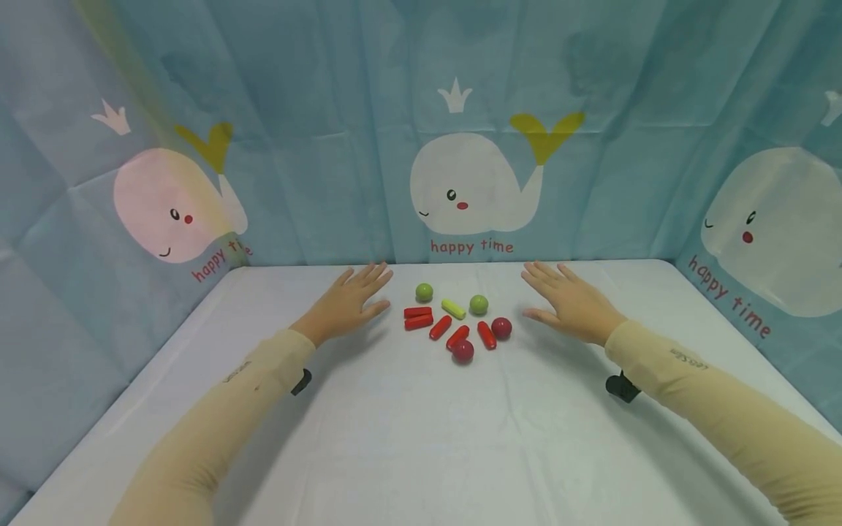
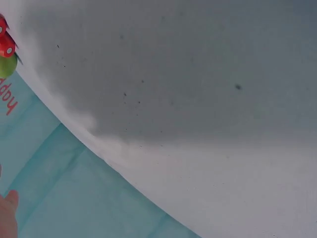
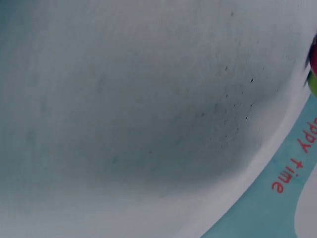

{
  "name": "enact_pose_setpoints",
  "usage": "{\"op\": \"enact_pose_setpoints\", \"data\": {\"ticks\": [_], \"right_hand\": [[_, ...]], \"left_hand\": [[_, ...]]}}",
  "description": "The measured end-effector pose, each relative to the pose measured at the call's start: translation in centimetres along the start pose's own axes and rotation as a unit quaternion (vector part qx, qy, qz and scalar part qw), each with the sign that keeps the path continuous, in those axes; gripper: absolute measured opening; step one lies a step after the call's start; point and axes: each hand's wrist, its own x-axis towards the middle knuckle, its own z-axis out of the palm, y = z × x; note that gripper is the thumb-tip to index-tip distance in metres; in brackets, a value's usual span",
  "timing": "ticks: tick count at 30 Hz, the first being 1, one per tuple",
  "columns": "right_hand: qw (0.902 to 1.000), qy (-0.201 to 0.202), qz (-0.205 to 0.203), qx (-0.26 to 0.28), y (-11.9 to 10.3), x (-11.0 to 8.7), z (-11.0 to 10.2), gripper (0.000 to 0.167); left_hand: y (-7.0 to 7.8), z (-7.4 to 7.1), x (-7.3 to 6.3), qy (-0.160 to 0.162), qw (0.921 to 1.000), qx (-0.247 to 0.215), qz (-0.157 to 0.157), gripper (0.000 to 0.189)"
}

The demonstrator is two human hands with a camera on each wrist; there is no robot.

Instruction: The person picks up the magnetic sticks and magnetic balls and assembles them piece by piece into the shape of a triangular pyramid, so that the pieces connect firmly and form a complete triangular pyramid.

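- While the left hand (image 1: 347, 305) reaches over the table (image 1: 408, 438) with its fingers straight and its thumb held apart, the pair of red sticks (image 1: 418, 322) lies just to the right of that thumb, not touching it.
- The right hand (image 1: 574, 305) mirrors it, fingers straight and thumb apart; nearest to it is a dark red ball (image 1: 502, 328), left of the thumb and clear of it.
- Between the two hands sits the whole group: three more red sticks (image 1: 441, 327), a yellow-green stick (image 1: 453, 308), a second dark red ball (image 1: 463, 351) on the near side and two green balls (image 1: 479, 305) towards the far side.
- That second dark red ball sits right against, or just in front of, a red stick; which, I cannot tell.
- Beyond the far edge hangs a blue curtain (image 1: 316, 204) printed with whales (image 1: 470, 183).
- Both forearms wear beige sleeves (image 1: 217, 409).
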Motion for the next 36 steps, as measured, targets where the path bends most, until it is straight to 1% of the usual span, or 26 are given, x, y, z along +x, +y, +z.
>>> {"op": "enact_pose_setpoints", "data": {"ticks": [6,9,15,19,26,28,31,33,36], "right_hand": [[1.0000,-0.005,-0.003,0.004,-0.8,-0.2,0.0,0.078],[1.0000,-0.005,-0.004,0.006,-1.1,-0.4,0.0,0.078],[0.9996,0.002,-0.026,0.009,-1.6,-0.5,0.2,0.076],[0.9994,0.003,-0.032,0.010,-2.0,-0.5,0.3,0.076],[0.9991,0.005,-0.036,0.021,-2.7,-0.8,0.4,0.079],[0.9990,0.006,-0.037,0.024,-3.0,-0.8,0.4,0.080],[0.9988,0.005,-0.033,0.036,-3.3,-0.8,0.5,0.080],[0.9981,-0.002,-0.019,0.058,-3.6,-0.8,0.5,0.080],[0.9945,-0.014,0.008,0.104,-3.9,-0.8,0.4,0.079]], "left_hand": [[0.7,0.0,-0.1,-0.006,1.0000,0.003,-0.003,0.070],[0.9,0.1,-0.1,-0.006,1.0000,0.006,0.003,0.069],[1.2,0.2,-0.3,-0.002,0.9998,0.003,0.017,0.068],[1.5,0.2,-0.4,-0.008,0.9997,0.002,0.023,0.068],[1.9,0.5,-0.6,-0.017,0.9997,-0.004,0.020,0.067],[2.0,0.6,-0.6,-0.018,0.9996,-0.012,0.019,0.067],[2.1,0.8,-0.5,-0.022,0.9989,-0.037,0.019,0.067],[2.3,0.9,-0.3,-0.028,0.9977,-0.059,0.015,0.068],[2.6,0.9,-0.1,-0.039,0.9944,-0.098,-0.003,0.071]]}}
